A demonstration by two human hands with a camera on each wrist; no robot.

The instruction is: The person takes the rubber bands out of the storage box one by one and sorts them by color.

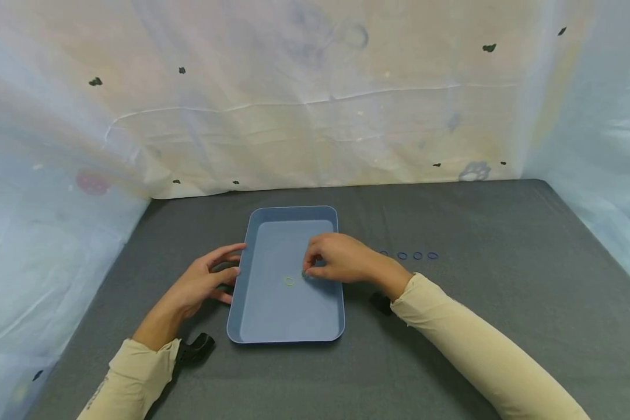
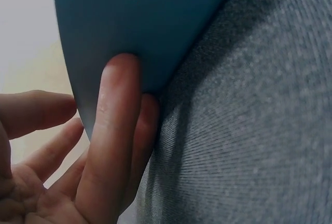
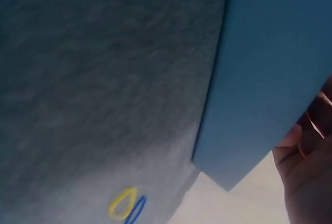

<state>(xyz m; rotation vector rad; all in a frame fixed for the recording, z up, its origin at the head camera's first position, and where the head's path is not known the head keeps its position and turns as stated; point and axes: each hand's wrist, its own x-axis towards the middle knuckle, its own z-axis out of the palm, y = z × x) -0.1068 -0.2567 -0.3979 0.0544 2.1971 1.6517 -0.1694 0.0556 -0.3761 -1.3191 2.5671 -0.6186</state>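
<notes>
A shallow blue tray (image 1: 289, 315) lies on the grey cloth. My left hand (image 1: 199, 283) is at its left side, fingers spread and touching the outer wall; the left wrist view shows those fingertips against the blue wall (image 2: 124, 22). Over the tray's right half, my right hand (image 1: 341, 256) reaches down and pinches a small green ring (image 1: 303, 274), like a thin rubber band, at the tray floor. Just left of those fingertips, a yellow-green band (image 1: 289, 281) lies flat in the tray. The right wrist view does not show the pinched fingertips.
Several small blue bands (image 1: 417, 255) lie in a row on the grey cloth (image 1: 483, 315), right of the tray. In the right wrist view, a yellow band (image 3: 123, 203) lies beside a blue one. Patterned curtains (image 1: 325, 134) hang behind the table and at both sides.
</notes>
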